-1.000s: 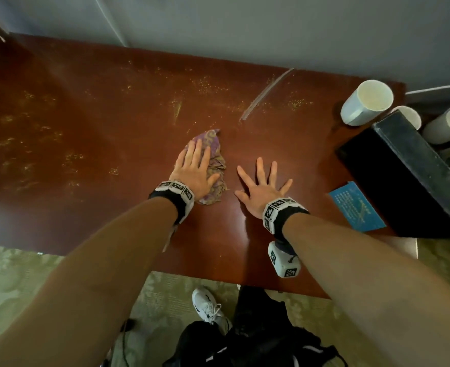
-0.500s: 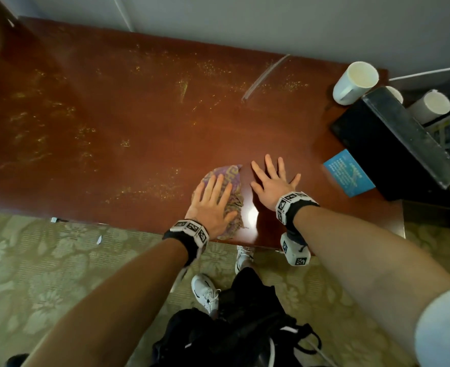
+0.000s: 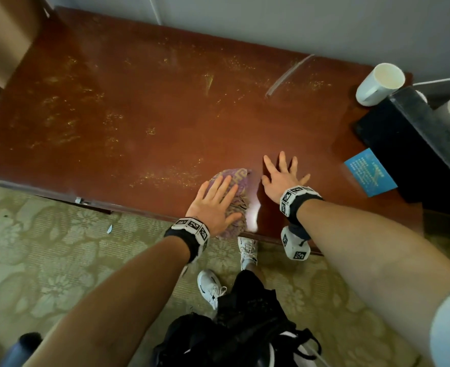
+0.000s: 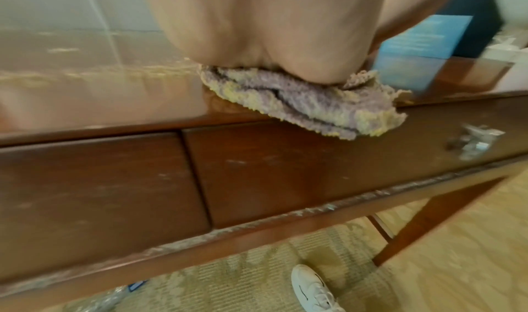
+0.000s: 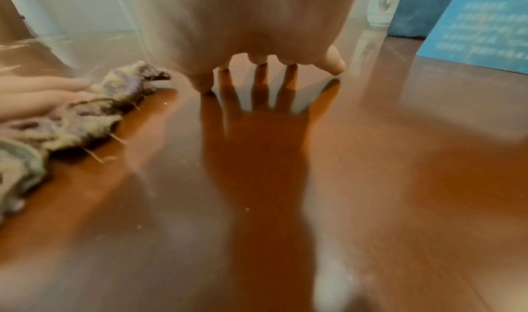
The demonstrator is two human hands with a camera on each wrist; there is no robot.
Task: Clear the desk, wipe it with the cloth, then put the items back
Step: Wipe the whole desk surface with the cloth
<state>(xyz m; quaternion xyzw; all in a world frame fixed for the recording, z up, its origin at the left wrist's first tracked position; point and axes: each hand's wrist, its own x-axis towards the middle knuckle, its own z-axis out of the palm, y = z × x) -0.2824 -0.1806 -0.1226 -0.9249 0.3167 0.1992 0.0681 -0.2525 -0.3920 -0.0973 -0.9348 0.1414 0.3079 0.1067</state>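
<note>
A purple and yellow cloth (image 3: pixel 238 190) (image 4: pixel 311 104) (image 5: pixel 94 113) lies at the near edge of the reddish-brown desk (image 3: pixel 144 107), partly hanging over it. My left hand (image 3: pixel 214 203) presses flat on the cloth with straight fingers. My right hand (image 3: pixel 280 176) (image 5: pixel 257 34) lies flat on the bare desk just right of the cloth, fingers spread, holding nothing. Yellowish streaks of dust cover the left and far parts of the desk top.
A blue card (image 3: pixel 369 172) lies right of my right hand. A black box (image 3: pixel 403 144) and white cups (image 3: pixel 380 83) stand at the desk's right end. Drawer fronts (image 4: pixel 257 170) sit under the near edge. My white shoes (image 3: pixel 210 287) stand on patterned carpet.
My left hand has dragged the cloth from mid-desk toward me to the near edge. The right hand stays flat on the desk beside it.
</note>
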